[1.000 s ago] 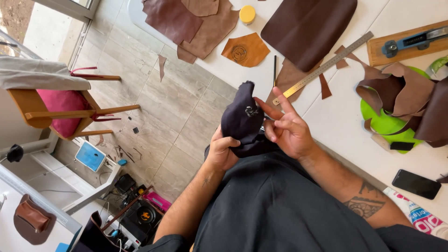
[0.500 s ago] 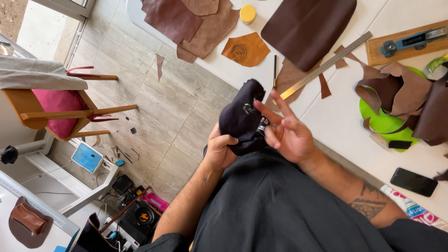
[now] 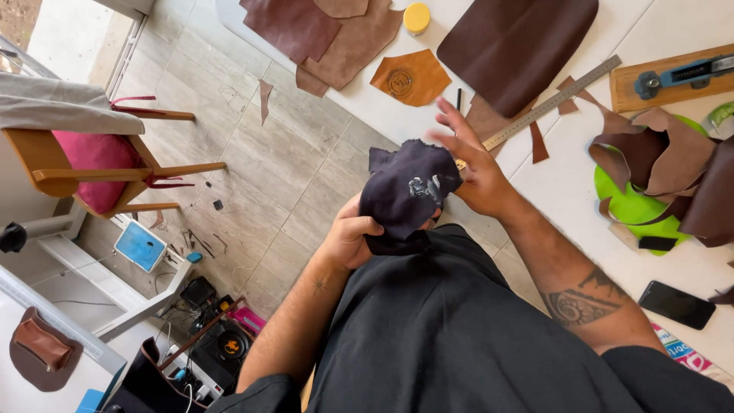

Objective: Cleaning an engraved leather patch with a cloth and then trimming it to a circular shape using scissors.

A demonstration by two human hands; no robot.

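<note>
Currently, a dark navy cloth (image 3: 405, 195) is gripped from below by the left hand (image 3: 350, 239), fingers curled around its lower folds. It is held above the floor, just off the white table (image 3: 566, 191) edge. The right hand (image 3: 474, 164) is spread wide against the cloth's far side, near a steel ruler (image 3: 552, 102).

A dark navy cloth (image 3: 405, 199), crumpled and frayed at its edges, is held up just off the bench edge. A pale smear, perhaps glue or paint, marks its upper face.
</note>
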